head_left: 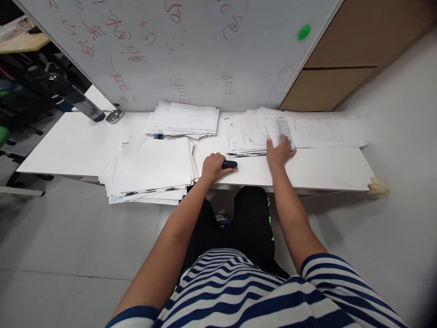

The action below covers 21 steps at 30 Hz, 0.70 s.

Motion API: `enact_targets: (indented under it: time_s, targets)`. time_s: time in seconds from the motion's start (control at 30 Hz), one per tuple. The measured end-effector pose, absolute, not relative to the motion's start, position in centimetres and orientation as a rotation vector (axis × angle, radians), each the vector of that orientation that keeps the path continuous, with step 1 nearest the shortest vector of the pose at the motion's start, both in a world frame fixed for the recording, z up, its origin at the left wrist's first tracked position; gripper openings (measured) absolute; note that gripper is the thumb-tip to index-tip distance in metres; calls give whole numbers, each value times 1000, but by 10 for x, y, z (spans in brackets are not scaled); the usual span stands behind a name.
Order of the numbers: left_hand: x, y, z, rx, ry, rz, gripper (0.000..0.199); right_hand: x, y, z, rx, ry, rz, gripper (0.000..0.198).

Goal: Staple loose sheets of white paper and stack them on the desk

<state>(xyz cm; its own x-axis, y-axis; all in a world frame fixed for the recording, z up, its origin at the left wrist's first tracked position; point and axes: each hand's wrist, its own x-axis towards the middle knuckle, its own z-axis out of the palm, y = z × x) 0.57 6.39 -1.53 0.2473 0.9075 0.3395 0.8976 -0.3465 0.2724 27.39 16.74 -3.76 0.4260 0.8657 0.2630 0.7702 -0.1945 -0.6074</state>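
My left hand [214,168] is closed round a small black stapler [230,164], which points to the right just above the white desk near its front edge. My right hand [279,152] lies on the front right part of a stack of printed papers [251,132], its thumb and fingers apart. Under and beyond that hand, the sheets look slightly blurred. To the right, partly tucked by the stack, is a loose sheet with lines of text [322,130].
A wide paper pile [153,164] overhangs the desk's front edge on the left. Behind it sits another stack [186,118], against a whiteboard [205,54] with red writing. A dark bottle [73,95] and a computer mouse [114,116] are at far left. Cardboard boxes [341,45] stand at the right.
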Motion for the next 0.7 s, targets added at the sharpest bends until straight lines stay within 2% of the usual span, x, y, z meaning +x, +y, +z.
enact_targets:
  time_s: [0.13,0.33,0.6,0.7]
  targets:
    - [6,64,-16,2464,1820,692,59,274,166,-34,-1929,-1285,147,48]
    - [6,64,-15,2491,1834,702,60,283,190,-20,-1754,-1236,187,56]
    - [5,65,-16,2497,1852,722,57,282,223,-4,-1863,-1700,272,50]
    - [5,65,-17,2489,1850,735,57,288,222,-1,-1874,-1753,287,58]
